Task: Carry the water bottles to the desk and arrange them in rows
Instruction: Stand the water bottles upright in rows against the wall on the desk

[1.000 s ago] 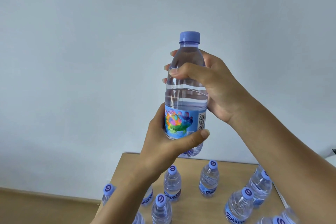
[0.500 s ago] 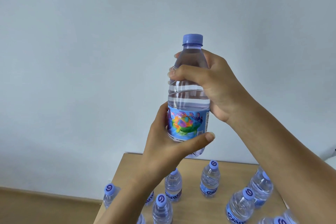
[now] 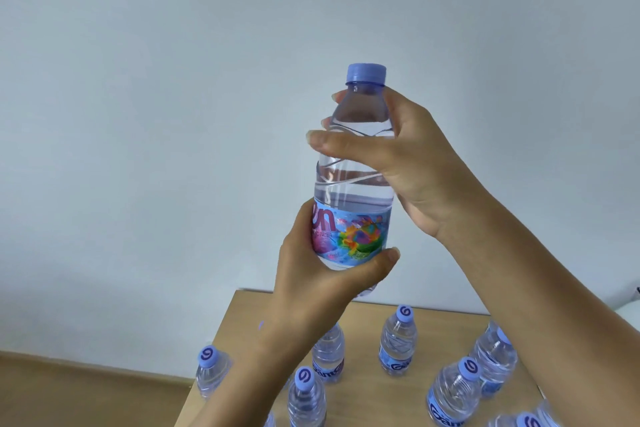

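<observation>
1. While raised upright above the worktop (image 3: 239,340), the water bottle (image 3: 353,184) sits in both grips.
2. Left hand (image 3: 311,288) clasps its label; right hand (image 3: 405,163) wraps its shoulder.
3. Other bottles (image 3: 398,343) stand below.

One bottle (image 3: 353,184) is up in the air, gripped by two hands, left (image 3: 322,274) and right (image 3: 412,163). Down on the one desk (image 3: 367,392), seven bottles show: far-left (image 3: 211,374), front (image 3: 306,399), behind the wrist (image 3: 329,354), middle (image 3: 398,343), right-front (image 3: 453,392), right-back (image 3: 495,364), and one cut off at the bottom edge (image 3: 526,421).
</observation>
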Motion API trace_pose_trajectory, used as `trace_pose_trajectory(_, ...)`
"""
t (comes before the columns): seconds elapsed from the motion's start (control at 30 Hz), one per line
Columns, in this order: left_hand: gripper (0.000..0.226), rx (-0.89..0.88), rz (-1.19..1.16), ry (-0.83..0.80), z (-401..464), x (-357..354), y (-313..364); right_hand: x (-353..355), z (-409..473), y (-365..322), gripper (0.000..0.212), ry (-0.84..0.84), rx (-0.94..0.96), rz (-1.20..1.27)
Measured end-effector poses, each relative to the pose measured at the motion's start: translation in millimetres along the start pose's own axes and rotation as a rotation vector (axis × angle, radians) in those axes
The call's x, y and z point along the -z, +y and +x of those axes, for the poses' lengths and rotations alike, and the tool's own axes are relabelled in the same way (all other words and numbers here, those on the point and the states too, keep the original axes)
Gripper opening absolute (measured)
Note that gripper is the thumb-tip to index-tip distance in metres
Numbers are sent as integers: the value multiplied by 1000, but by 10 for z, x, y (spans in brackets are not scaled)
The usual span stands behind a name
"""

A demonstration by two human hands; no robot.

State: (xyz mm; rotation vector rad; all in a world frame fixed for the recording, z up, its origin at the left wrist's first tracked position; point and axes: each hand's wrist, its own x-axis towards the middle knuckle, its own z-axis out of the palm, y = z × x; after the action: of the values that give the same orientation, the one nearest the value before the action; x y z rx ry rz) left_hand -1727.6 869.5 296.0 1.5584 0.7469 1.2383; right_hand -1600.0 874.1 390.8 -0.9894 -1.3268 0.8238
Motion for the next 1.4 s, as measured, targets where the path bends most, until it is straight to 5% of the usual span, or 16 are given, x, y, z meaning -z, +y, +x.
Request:
trace_pose_trajectory(0.43, 63, 88, -158, -207, -21, 31, 12, 132, 44, -24, 34, -68, -38, 171)
trace_pose_trajectory(0.6, 47, 58, -147, -135, -18, -24, -31, 154, 47, -37, 38, -100, -19, 83)
trace_pose_trajectory(0.77, 58, 17, -17, 13, -26, -82, -77, 82, 11, 32, 54, 52, -14, -27)
trace_pose_trajectory(0.9, 64, 21, 11, 12, -37, -113, -97, 69, 6, 86, 45, 86, -3, 16)
trace_pose_trajectory(1.13, 71, 60, -97, -121, -24, -57, -97, 155, 60, 41, 36, -30, -5, 100)
trace_pose_trajectory(1.4, 49, 68, -136, -147, 31, -1, -109, 212, 97, 47, 41, -150, 6, 143)
